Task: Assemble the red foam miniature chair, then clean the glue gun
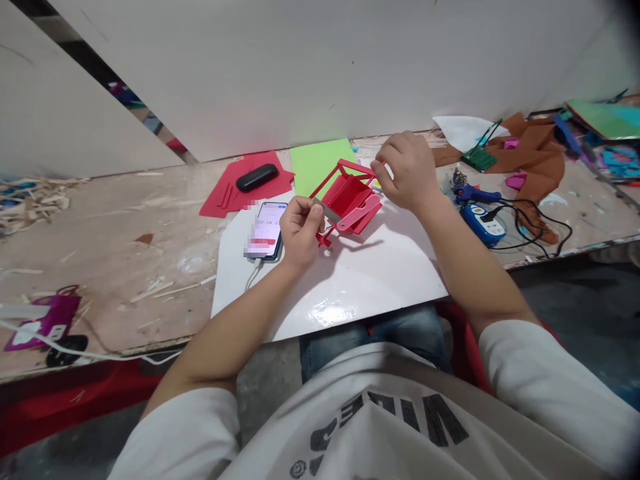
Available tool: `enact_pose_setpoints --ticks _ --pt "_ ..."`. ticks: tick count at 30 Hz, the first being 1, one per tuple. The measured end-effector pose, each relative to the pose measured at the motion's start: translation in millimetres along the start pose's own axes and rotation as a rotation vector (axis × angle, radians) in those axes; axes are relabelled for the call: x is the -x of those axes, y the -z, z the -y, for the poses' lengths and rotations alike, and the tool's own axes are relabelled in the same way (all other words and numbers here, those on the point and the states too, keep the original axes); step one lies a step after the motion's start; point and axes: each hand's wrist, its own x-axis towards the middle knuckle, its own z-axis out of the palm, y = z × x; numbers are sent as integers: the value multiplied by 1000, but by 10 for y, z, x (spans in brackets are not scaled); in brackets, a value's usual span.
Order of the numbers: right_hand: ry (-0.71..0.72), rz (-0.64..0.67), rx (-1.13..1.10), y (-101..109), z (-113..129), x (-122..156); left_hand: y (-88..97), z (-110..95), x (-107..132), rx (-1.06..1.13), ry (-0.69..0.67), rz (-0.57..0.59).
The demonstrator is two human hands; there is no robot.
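A small red craft model (349,197) with a frame of thin bars and a box-like middle is held up over a white board (385,273). My left hand (301,230) is closed on its left side, thumb on top, beside a grey strip (326,211). A pinkish-red rounded stick (359,213) lies across the model's near side. At the far right corner, my right hand (407,170) has its fingers curled around the end of a red bar. Its fingertips partly hide that corner.
A phone (267,231) with a cable lies left of the model. Behind are red sheets (215,198), a black case (257,177) and a green sheet (320,157). To the right lie a blue glue gun (477,194), a blue corded device (483,225) and brown scraps (543,167).
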Motion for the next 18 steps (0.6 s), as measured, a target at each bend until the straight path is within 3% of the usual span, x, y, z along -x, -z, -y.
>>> enact_pose_setpoints --ticks 4,7,11,14,16,18 --pt "11 -213 -351 -216 116 306 18 -74 -1 -39 -65 -24" --pt "129 -203 -443 -276 167 447 35 -99 -5 -82 -105 -54" --pt "358 -44 -260 -313 309 487 44 -114 -7 -73 -134 -85" --pt "503 -54 -101 -391 447 517 42 -149 1 -65 -145 -104" --pt "526 -89 -38 -440 510 547 33 -178 7 -80 -158 -111" --pt "459 -131 0 -462 533 564 13 -200 11 -119 -150 -127"
